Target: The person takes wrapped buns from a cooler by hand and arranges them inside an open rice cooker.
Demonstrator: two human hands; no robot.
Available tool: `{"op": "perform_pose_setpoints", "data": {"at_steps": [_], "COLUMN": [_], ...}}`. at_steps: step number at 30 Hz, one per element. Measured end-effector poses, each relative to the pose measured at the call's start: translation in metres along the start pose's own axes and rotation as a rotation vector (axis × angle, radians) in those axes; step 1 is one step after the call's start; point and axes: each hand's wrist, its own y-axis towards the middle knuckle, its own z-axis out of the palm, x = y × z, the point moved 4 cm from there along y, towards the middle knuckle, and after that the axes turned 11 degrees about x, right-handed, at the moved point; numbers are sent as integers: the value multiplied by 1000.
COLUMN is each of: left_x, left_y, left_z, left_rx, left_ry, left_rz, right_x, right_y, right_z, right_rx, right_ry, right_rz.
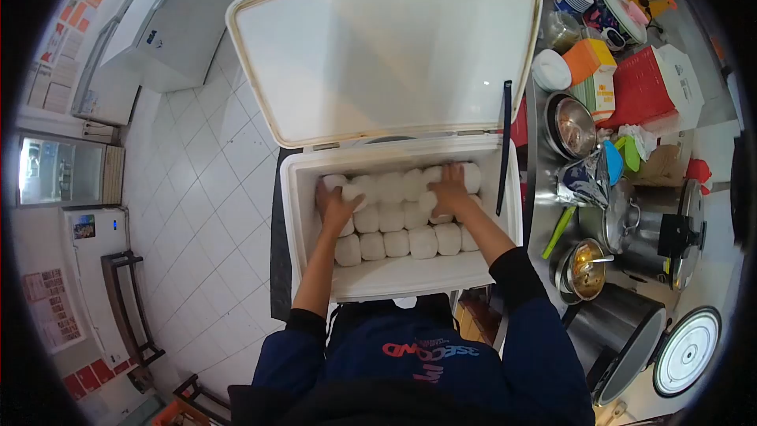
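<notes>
A white cooler box (402, 288) stands open in front of me, its lid (386, 55) tipped back. Rows of round white balls that look like dough (423, 242) line its inside. At the left end of the far rows, my left hand (337, 203) curls around a ball, thumb on the right side and fingers along the box wall. My right hand (451, 191) lies over the balls toward the right, fingers stretched forward and apart, thumb pointing left. Its palm hides part of the balls below.
On the right, a metal counter carries steel bowls (574, 126), a pan with food (587, 268), a red box (643, 91) and a large pot (619, 339). A black strap (505, 150) hangs at the box's right side. White freezers (169, 28) stand left beyond the tiled floor (205, 166).
</notes>
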Motion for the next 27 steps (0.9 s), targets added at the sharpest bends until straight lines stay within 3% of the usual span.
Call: {"op": "perform_pose_setpoints", "data": {"at_steps": [3,7,10,12,15,18,21,22,25,27], "left_x": [-18,-28,-3,6,-6,33,30,18,-6,-17], "left_y": [-9,-14,-4,2,3,20,14,9,0,0], "left_z": [-7,-12,7,10,-1,31,29,17,10,2], "left_rx": [46,114,-3,58,173,172,130,117,337,344], "left_ry": [36,158,62,-72,-104,-151,-201,-207,-568,-488], "left_rz": [21,113,-2,-68,-142,-119,-141,-161,-270,-287], "right_x": [21,28,13,3,6,32,54,57,65,76], "right_y": [-2,-9,-7,-5,-16,-36,-28,-25,-17,-16], "right_z": [25,27,24,26,23,30,60,63,60,56], "right_rx": [-34,-68,-52,9,162,525,488,354,579,819], "right_ry": [14,276,492,572,656,805,492,528,680,716], "right_rz": [-173,-108,-10,4,-195,-455,-529,-506,-391,-477]}}
